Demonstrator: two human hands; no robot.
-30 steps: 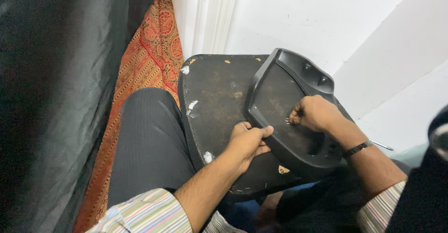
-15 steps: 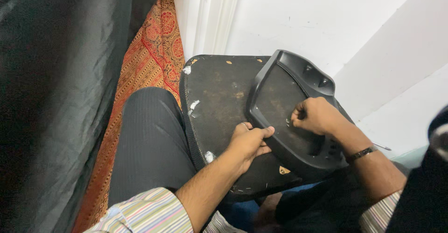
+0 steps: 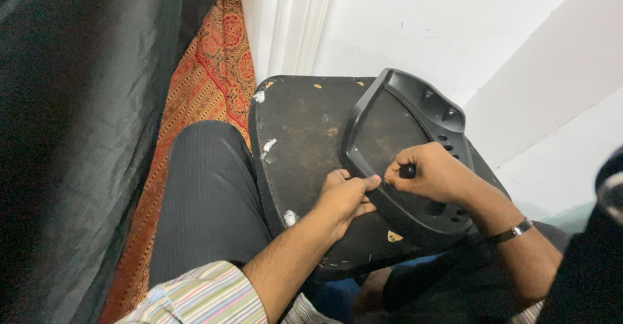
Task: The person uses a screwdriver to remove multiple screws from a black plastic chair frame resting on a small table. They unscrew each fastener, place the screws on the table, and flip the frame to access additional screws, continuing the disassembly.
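Observation:
A dark padded seat board, scuffed and with white scraps along its edge, rests against my dark-trousered thigh. A black moulded plastic panel with holes along its right rim lies on the board. My left hand grips the panel's lower left edge, thumb on top. My right hand is closed over the panel's middle around a small black rounded object, its fingertips close to my left thumb. What that object is cannot be made out. A dark band sits on my right wrist.
An orange-red patterned cloth runs along the left of my leg. Black fabric fills the left side. A white wall and door trim stand right behind the board. A dark object is at the right edge.
My right hand slid left and down across the panel toward my left thumb, and a black rounded object now shows in its fist. My left hand and the panel stayed put.

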